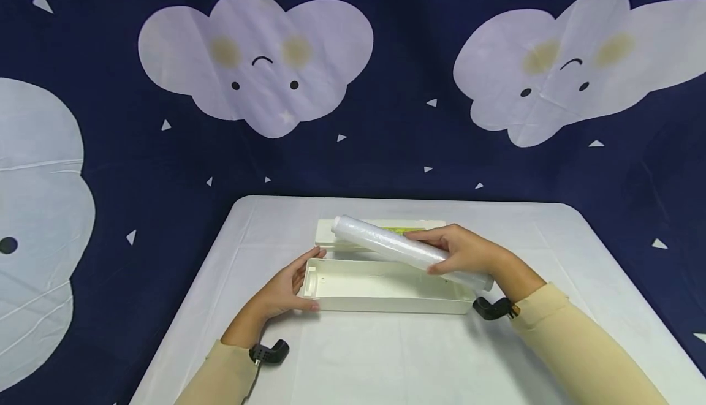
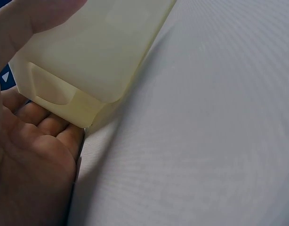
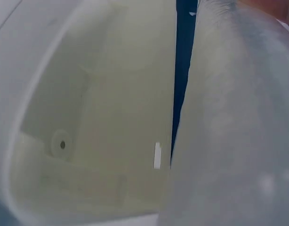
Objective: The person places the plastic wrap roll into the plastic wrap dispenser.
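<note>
From above, the right hand [image 1: 466,249] gripped the roll [image 1: 388,243], which slanted over the box [image 1: 386,304]. The left hand [image 1: 280,291], thumb in front, held the box's end, near the table's [image 1: 358,362] far edge.

Green label [image 1: 399,230] partly hidden behind plastic roll [image 1: 380,241]; roll cropped, right wrist view; leftmost cloud [image 1: 38,215] cut off.

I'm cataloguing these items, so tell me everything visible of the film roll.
The film roll is a long, whitish cylinder, apparently glossy, slightly wrinkled plastic. In the head view it slants from upper left to lower right, overlapping the open cream box. The right grip holds it nearer its right end; whether it touches the box is unclear.
</note>
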`<state>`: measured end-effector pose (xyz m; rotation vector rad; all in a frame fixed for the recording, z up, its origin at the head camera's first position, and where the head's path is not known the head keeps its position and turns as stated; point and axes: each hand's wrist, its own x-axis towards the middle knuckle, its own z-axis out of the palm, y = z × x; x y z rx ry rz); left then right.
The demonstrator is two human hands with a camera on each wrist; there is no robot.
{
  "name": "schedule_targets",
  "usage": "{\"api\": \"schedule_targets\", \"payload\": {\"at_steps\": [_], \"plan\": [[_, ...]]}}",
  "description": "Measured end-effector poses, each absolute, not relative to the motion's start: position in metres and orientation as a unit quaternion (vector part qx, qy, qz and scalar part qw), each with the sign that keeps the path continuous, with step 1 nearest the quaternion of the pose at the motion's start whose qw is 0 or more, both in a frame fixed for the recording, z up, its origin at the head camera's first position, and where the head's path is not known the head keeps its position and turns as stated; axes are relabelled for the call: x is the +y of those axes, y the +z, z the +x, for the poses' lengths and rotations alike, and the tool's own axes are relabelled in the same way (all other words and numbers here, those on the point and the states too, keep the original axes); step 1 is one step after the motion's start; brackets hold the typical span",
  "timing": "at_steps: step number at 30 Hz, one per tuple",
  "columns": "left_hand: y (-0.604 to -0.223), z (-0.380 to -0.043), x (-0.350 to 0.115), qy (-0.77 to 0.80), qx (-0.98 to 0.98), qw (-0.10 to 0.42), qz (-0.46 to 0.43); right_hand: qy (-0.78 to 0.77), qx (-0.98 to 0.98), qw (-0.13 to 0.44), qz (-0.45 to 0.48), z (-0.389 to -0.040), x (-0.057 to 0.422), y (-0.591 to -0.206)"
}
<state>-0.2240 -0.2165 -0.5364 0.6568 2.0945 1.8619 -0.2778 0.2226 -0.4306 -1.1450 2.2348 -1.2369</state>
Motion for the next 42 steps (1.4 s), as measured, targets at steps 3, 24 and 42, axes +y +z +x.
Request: {"api": "schedule_targets", "payload": {"at_steps": [3,24,42], "plan": [[-0.536,-0.224,-0.217,0.645,0.717,0.135,0.227,-0.430,0.784,0.182,-0.409,-0.277,0.217,-0.429],[-0.535,-0.222,-0.218,0.645,0.720,0.134,0.221,-0.375,0.763,0.230,-0.472,-0.273,0.190,-0.432],[-0.537,-0.223,-0.220,0.643,0.712,0.131,0.249,-0.375,0.755,0.272,-0.463,-0.273,0.179,-0.438]]}}
